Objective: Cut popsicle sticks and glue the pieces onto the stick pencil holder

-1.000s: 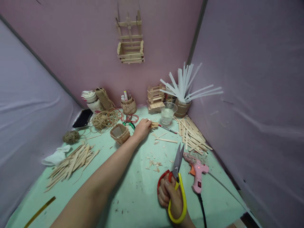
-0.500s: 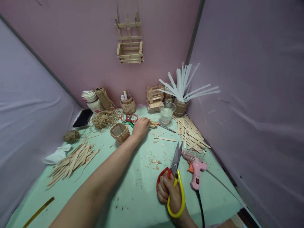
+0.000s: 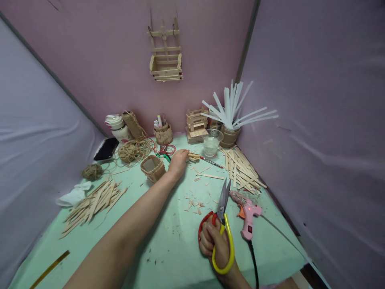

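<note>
My left hand [image 3: 179, 161] reaches across the table, fingers curled at the left end of a small bundle of short wooden sticks [image 3: 194, 157]; its fingertips are mostly hidden. A paintbrush [image 3: 211, 162] lies just right of that bundle. Closed round the red and yellow handles of a pair of scissors [image 3: 223, 202] is my right hand [image 3: 215, 243], near the front of the table. The blades point away from me and are slightly apart, with nothing between them. A square stick-sided box [image 3: 153, 168] stands left of my left hand. Cut wood scraps [image 3: 195, 205] lie between my hands.
A pink glue gun [image 3: 248, 212] with a cord lies right of the scissors. Flat sticks [image 3: 242, 170] are heaped behind it, near a clear cup [image 3: 211, 143] and a pot of white glue sticks [image 3: 230, 136]. More sticks [image 3: 93, 202] and twine [image 3: 129, 151] lie left.
Both hands stay almost where they were. My left hand shifts very slightly at the short sticks; the scissors hold the same pose. The view has moved a little.
</note>
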`<state>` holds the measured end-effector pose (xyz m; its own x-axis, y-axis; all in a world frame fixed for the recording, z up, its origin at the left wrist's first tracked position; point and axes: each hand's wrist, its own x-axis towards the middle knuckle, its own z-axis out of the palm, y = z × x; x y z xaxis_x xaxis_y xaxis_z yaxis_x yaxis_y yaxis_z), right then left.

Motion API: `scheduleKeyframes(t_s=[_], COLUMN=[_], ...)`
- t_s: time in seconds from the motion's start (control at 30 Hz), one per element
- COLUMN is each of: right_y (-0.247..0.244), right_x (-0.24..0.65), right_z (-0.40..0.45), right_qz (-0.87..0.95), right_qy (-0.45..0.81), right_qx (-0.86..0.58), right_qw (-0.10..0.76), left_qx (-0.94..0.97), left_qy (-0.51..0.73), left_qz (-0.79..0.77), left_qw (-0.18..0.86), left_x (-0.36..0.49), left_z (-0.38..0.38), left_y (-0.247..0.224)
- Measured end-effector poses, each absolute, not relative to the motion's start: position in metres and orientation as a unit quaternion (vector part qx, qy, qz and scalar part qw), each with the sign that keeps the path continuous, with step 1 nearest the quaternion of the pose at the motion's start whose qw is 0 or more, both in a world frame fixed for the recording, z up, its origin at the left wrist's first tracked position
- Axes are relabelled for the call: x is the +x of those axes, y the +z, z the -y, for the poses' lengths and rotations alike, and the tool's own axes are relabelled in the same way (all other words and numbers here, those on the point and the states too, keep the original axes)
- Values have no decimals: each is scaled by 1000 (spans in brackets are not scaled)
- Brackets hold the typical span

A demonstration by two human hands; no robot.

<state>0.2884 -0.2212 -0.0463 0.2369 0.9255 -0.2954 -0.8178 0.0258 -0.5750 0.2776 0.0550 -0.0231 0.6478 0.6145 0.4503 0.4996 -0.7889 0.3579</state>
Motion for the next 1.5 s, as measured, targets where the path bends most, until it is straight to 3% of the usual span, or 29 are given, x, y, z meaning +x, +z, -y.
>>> scheduleKeyframes(t_s=[0.53, 0.6, 0.67, 0.8, 1.1, 1.33, 1.4, 1.5], right_y=[-44, -44, -44, -44, -41, -38, -38, -38], right_x=[288, 288, 288, 288, 289, 289, 289, 289], right_z=[222, 221, 222, 223, 222, 223, 222, 222], right_qz=[82, 81, 81, 79, 95, 101, 98, 91], right_qy=[606, 608, 608, 603, 602, 594, 592, 592], right_qx=[-344, -349, -352, -354, -356, -361, -362, -359], right_qw=[712, 709, 708, 711, 708, 712, 713, 716], left_qx=[867, 831, 757, 628, 455, 430, 488, 625], left_qy=[360, 402, 438, 394, 312, 348, 412, 510], left_qz=[-312, -321, -341, -351, -394, -430, -408, -366], left_qw=[148, 211, 344, 572, 735, 714, 652, 463], left_x=[268, 268, 269, 263, 226, 212, 211, 216], left_z=[-43, -33, -19, 11, 58, 60, 56, 43], left_y=[-7, 4, 16, 32, 31, 19, 21, 28])
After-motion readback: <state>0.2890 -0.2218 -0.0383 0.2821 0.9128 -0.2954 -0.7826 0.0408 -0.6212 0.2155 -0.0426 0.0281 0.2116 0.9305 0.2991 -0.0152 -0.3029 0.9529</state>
